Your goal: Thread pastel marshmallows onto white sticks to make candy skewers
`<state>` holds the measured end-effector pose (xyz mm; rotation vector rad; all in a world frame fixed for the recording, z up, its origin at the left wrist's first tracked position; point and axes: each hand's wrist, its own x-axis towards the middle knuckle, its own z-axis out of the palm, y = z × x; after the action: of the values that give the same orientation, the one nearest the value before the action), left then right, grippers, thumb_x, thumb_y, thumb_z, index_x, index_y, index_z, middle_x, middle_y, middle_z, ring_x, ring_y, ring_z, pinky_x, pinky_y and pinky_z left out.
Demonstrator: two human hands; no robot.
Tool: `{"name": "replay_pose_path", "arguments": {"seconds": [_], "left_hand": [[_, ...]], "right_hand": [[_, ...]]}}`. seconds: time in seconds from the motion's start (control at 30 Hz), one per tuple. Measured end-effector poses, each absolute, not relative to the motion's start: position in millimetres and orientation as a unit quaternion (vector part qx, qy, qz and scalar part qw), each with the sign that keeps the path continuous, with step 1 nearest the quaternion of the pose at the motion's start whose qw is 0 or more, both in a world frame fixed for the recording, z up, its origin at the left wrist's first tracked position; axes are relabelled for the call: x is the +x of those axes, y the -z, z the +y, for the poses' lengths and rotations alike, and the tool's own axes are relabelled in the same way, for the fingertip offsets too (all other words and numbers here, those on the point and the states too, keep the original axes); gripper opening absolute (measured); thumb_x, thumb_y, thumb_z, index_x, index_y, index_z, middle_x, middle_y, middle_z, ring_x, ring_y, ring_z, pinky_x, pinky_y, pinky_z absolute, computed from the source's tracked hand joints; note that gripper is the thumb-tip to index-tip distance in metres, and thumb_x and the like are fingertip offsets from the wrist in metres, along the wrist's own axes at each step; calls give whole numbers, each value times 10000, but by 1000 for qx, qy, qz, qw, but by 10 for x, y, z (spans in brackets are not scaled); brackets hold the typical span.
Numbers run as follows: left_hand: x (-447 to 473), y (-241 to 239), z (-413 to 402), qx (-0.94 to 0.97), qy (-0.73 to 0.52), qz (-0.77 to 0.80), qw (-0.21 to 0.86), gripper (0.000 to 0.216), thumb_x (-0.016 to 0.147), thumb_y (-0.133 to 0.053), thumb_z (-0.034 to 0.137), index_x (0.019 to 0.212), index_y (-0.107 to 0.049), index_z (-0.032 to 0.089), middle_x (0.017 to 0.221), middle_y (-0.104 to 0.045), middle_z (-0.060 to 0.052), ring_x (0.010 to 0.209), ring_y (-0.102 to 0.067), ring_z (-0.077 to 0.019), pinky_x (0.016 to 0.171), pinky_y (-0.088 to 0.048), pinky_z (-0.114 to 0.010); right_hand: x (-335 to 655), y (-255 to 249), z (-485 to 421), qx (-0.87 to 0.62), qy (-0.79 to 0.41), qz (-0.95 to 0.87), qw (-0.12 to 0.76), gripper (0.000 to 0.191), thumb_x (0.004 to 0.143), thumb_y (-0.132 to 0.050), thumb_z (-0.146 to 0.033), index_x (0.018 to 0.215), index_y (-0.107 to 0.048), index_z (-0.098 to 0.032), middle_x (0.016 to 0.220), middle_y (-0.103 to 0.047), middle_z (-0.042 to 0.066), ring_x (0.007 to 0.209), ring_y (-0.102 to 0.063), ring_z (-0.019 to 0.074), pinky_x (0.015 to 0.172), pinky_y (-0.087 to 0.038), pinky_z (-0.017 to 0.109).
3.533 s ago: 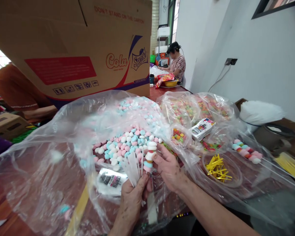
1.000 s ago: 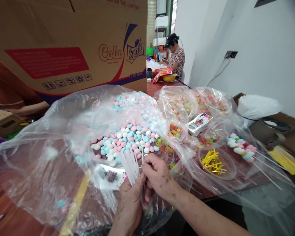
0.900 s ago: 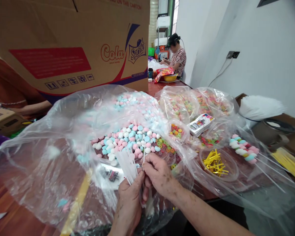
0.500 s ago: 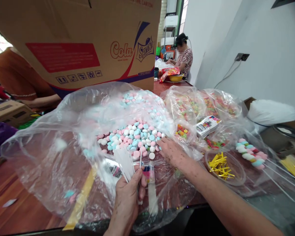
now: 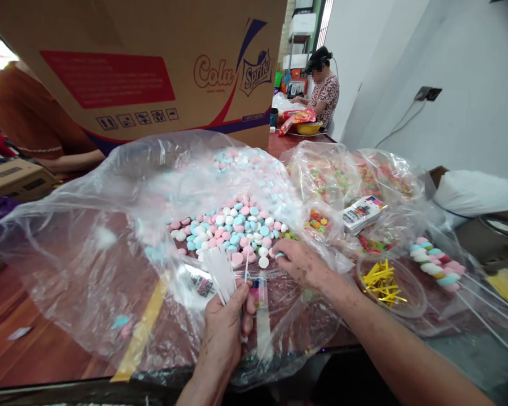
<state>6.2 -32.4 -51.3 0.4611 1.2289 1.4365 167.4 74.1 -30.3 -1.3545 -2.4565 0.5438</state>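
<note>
My left hand [image 5: 231, 313] is closed around a bundle of white sticks [image 5: 220, 272]. A single white stick [image 5: 247, 265] stands upright between its thumb and forefinger, apart from the bundle. Beyond it lies a loose heap of pink, white and blue marshmallows [image 5: 226, 230], spilling from a large clear plastic bag [image 5: 114, 186]. At the heap's right edge, my right hand [image 5: 298, 259] has its fingers curled, with a blue marshmallow [image 5: 280, 255] at the fingertips. Skewered marshmallow sticks [image 5: 438, 265] lie to the right.
A tall cardboard box [image 5: 152, 34] stands behind the bag. To the right are a clear bowl of gold twist ties [image 5: 384, 283], printed cards [image 5: 364, 214] and bags of gummy candy [image 5: 328, 175]. One person [image 5: 325, 87] sits at the back; another person's sleeve [image 5: 25, 113] shows at left.
My right hand's fingers have curled from reaching over the heap's edge to pinching a blue marshmallow. The left hand keeps its hold on the sticks. The view has shifted slightly.
</note>
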Motion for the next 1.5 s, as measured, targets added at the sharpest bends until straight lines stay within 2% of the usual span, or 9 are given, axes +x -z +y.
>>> {"name": "replay_pose_path", "arguments": {"seconds": [0.2, 0.4, 0.57, 0.73, 0.87, 0.97, 1.07, 1.23, 1.5], "left_hand": [[65, 514, -321, 188, -608, 525, 566, 312, 677, -790, 378, 718, -630, 112, 450, -554, 40, 253, -353, -36, 266, -227, -140], [59, 531, -333, 203, -610, 528, 555, 307, 691, -783, 374, 729, -639, 106, 458, -558, 39, 258, -359, -35, 271, -225, -139], [45, 564, -351, 205, -612, 519, 561, 288, 716, -761, 370, 728, -634, 112, 463, -554, 44, 267, -362, -36, 277, -229, -139], [66, 566, -336, 214, -603, 522, 565, 298, 713, -757, 381, 725, -628, 113, 461, -547, 48, 271, -364, -33, 280, -231, -134], [91, 550, -331, 231, -589, 531, 563, 321, 703, -762, 404, 745, -623, 118, 462, -551, 51, 269, -364, -34, 271, -236, -132], [97, 541, -331, 237, -588, 534, 560, 323, 701, -763, 405, 776, -621, 125, 472, -559, 56, 266, -364, -36, 266, -245, -132], [96, 534, -332, 236, -588, 534, 560, 333, 696, -767, 408, 793, -621, 125, 472, -562, 57, 266, -364, -36, 266, -245, -131], [97, 537, -329, 235, -582, 532, 569, 333, 696, -769, 411, 791, -618, 129, 469, -556, 58, 267, -356, -33, 269, -242, -129], [92, 556, -333, 236, -584, 528, 570, 335, 702, -767, 419, 788, -626, 128, 475, -557, 57, 266, -356, -34, 267, -242, -131]], "right_hand": [[1616, 294, 754, -446, -168, -864, 162, 262, 911, -461, -118, 1040, -678, -190, 1018, -656, 49, 952, -591, 157, 869, -444, 269], [1389, 387, 662, -399, -88, -908, 97, 279, 901, -496, -113, 1101, -652, -231, 1064, -604, 92, 963, -563, 219, 768, -476, 306], [1604, 431, 521, -400, -44, -913, 60, 222, 889, -472, -74, 962, -642, -197, 1010, -604, 105, 929, -572, 238, 750, -474, 330], [1930, 354, 411, -424, -75, -902, 37, 220, 843, -491, -66, 963, -636, -179, 944, -608, 78, 893, -586, 219, 745, -451, 311], [2000, 300, 473, -482, -193, -838, 166, 221, 828, -490, -94, 978, -630, -177, 927, -637, 49, 857, -581, 184, 768, -425, 290], [1939, 303, 560, -513, -281, -773, 244, 171, 839, -496, -154, 946, -625, -190, 806, -638, -1, 728, -567, 153, 663, -398, 255], [1865, 356, 623, -489, -308, -783, 232, 167, 849, -494, -170, 939, -632, -196, 750, -628, -15, 678, -558, 145, 627, -387, 246], [1828, 505, 652, -456, -270, -819, 220, 161, 834, -532, -118, 913, -657, -181, 922, -643, 39, 854, -590, 176, 782, -422, 293], [1849, 590, 584, -389, -180, -879, 206, 93, 899, -515, -128, 897, -586, -188, 949, -641, 46, 940, -571, 188, 871, -437, 308]]}}
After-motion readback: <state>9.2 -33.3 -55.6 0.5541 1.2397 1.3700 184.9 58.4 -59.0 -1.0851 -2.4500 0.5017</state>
